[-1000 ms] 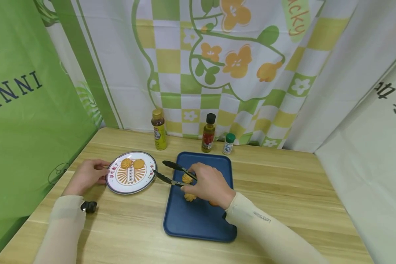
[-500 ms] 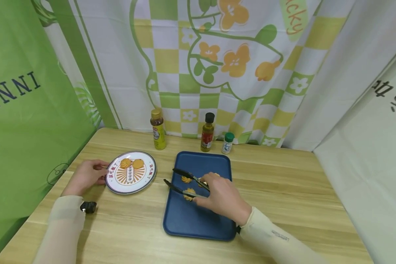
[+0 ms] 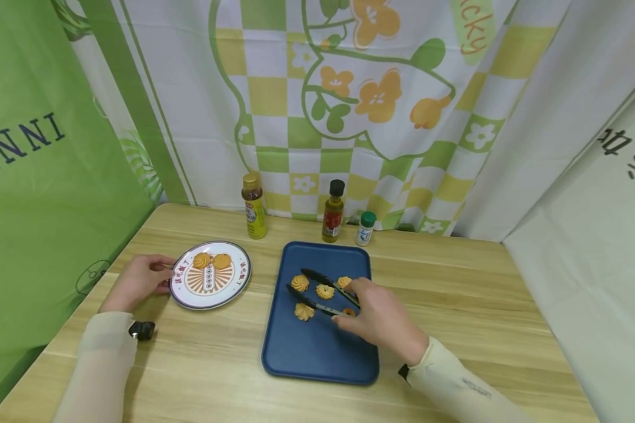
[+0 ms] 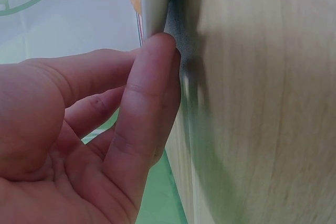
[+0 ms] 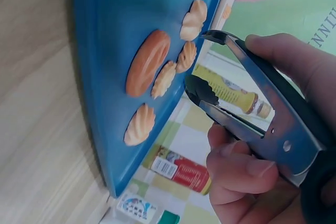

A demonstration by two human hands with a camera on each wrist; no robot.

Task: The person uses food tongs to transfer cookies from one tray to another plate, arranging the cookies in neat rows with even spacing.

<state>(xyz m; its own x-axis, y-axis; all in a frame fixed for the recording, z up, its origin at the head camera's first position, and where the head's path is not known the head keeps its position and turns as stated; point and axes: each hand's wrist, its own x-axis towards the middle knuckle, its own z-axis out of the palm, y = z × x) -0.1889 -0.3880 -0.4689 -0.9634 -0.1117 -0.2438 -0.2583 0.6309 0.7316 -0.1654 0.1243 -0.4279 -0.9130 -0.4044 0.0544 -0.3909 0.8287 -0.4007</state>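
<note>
My left hand pinches the left rim of a white, red-patterned plate between thumb and fingers. Two round cookies lie on the plate's far half. Over a blue tray, my right hand grips black-and-silver tongs, whose two tips are spread apart with nothing between them. Several swirled cookies rest on the tray below and around the tips. A browner, oval bread-like piece lies among them in the right wrist view; in the head view the tongs and hand partly cover it.
Behind plate and tray stand a yellow-labelled bottle, a red-labelled bottle with a black cap and a small green-capped shaker. A patterned curtain hangs at the back of the wooden table.
My right hand has drawn the spread tongs rightward, from near the plate's edge back over the tray's cookies. The left hand, the plate and its two cookies stay in place.
</note>
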